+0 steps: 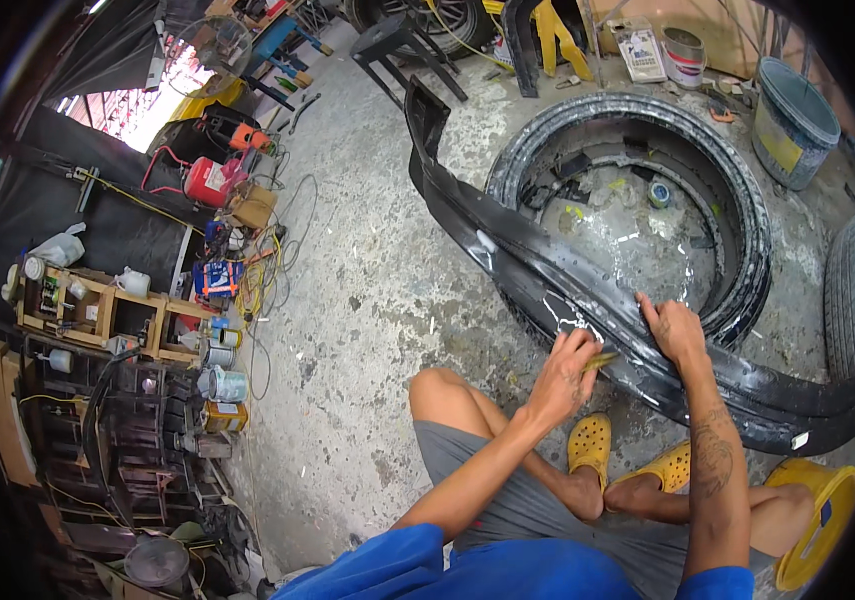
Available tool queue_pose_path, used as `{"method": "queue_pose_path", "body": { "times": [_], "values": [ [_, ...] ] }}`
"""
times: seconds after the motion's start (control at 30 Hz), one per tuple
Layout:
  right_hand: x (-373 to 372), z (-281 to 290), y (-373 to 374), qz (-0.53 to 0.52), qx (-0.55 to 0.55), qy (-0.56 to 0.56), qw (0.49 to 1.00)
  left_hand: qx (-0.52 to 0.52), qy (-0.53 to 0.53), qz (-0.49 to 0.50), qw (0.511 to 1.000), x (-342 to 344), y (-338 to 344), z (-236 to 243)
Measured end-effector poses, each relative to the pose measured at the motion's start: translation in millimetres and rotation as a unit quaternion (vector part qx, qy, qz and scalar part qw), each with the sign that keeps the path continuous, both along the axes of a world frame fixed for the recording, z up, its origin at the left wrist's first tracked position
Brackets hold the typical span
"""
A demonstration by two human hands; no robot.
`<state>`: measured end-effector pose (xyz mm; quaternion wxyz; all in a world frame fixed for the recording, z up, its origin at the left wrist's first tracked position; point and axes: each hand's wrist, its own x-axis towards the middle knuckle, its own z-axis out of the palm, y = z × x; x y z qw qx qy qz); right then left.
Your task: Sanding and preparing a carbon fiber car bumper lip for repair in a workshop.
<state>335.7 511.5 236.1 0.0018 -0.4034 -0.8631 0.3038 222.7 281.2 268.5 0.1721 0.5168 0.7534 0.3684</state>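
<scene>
A long black car bumper (517, 262) lies slantwise across a large dusty tire (750, 215) on the floor. Whitish streaks and patches mark its surface near my hands. My left hand (559, 382) is closed round a thin yellowish-brown piece (599, 361), pressed to the bumper's near side beside a white patch (569, 318). What that piece is I cannot make out. On the far edge of the bumper, my right hand (675, 330) grips with its thumb side up. The fingertips of the right hand are partly hidden behind the edge.
A yellow bucket (819, 525) stands beside my right knee, and a grey-blue bucket (795, 125) at the far right. Another tire (852, 295) leans at the right. A black stool (402, 48) stands at the back. Cables, paint cans (222, 385) and a wooden shelf (107, 315) line the left.
</scene>
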Motion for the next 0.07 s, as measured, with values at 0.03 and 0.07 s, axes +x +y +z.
{"method": "queue_pose_path", "body": {
  "times": [0.03, 0.07],
  "values": [
    [-1.0, -4.8, 0.6, 0.005, 0.021, 0.0, 1.0, 0.01, 0.029, 0.005, 1.0, -1.5, 3.3, -4.0],
    [0.9, -13.3, 0.9, 0.007, 0.043, 0.01, 0.999, 0.017, 0.05, 0.005, 0.999, 1.4, 7.3, -10.7]
  ]
}}
